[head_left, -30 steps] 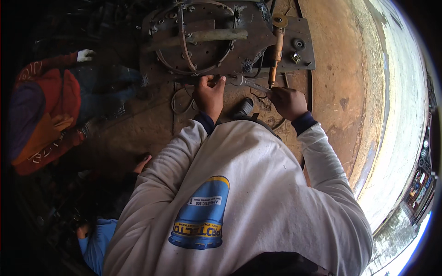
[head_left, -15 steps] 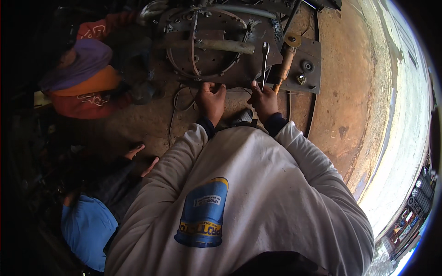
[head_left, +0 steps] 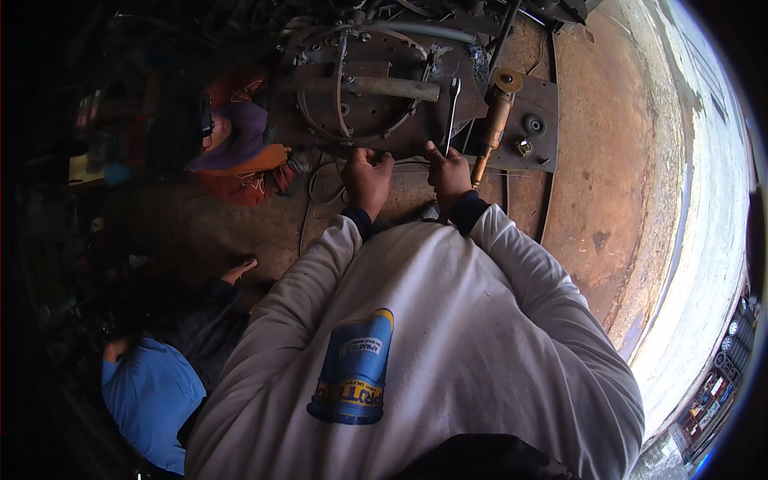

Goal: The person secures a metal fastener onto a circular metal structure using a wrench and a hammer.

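My right hand (head_left: 450,174) is closed round the lower end of a slim metal spanner (head_left: 453,112). The forked tip points away from me, over the right part of a dark steel plate (head_left: 364,138). Against the near edge of that plate, my left hand (head_left: 367,186) is closed with its fingers curled in. What those fingers grip, if anything, is hidden. A round metal ring (head_left: 304,112) with bolts around it lies on the plate, crossed by a curved strip (head_left: 340,88) and a thick pipe (head_left: 392,88).
Right of the spanner lies a grinder (head_left: 497,120) with a disc, beside a small round wheel (head_left: 534,124) on another plate. A person in a red top (head_left: 240,188) bends close at the left. Another in blue (head_left: 152,400) is at lower left. A cable (head_left: 307,212) runs over the floor.
The person in red has shifted right, towards the plate, and their gloved hand no longer shows at its far edge. My right hand and the spanner have moved slightly left.
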`<state>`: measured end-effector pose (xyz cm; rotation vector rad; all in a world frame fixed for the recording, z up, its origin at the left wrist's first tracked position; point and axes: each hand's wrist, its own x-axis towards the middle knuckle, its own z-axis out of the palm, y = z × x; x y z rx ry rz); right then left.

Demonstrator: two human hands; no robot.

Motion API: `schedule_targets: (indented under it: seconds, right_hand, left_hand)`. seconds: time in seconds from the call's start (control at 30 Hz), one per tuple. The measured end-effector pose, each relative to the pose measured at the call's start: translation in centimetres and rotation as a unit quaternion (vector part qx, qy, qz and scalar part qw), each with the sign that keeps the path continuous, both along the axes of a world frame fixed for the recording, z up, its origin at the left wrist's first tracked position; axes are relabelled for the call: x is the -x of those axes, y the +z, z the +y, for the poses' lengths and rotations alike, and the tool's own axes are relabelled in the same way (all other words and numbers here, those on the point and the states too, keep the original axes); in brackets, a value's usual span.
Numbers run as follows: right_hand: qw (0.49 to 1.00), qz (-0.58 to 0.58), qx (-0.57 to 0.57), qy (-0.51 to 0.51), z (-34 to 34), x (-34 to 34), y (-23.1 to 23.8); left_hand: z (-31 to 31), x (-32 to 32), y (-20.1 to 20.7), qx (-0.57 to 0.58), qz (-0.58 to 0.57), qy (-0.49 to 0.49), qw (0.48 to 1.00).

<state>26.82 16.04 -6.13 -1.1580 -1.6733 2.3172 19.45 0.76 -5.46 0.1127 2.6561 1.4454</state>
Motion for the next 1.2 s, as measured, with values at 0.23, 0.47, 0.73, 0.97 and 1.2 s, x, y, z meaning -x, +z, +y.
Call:
schedule_targets:
  seconds: [0.23, 0.47, 0.73, 0.97, 1.2]
  right_hand:
    - [0.997, 0.001, -0.075, 0.018, 0.1, -0.3, -1.5]
    - [0.999, -0.019, -0.046, 0.011, 0.1, -0.7, -0.3]
    - [0.995, -0.030, -0.026, -0.095, -0.6, -3.0, 0.0]
    - [0.976, -0.063, -0.077, -0.196, -2.4, -5.3, -0.6]
    - [0.959, -0.121, -0.082, -0.242, -4.5, -6.2, -0.3]
  left_hand:
    - [-4.9, -0.8, 3.4, -0.052, 0.000, -0.072, 0.996]
    - [-8.2, 7.9, 7.7, -0.190, 0.032, -0.066, 0.979]
    - [-3.8, 15.8, 5.7, -0.269, -0.022, -0.165, 0.949]
    - [-2.1, 15.7, 3.4, -0.326, -0.062, -0.187, 0.925]
    - [-0.4, 15.0, 4.7, -0.298, -0.066, -0.183, 0.934]
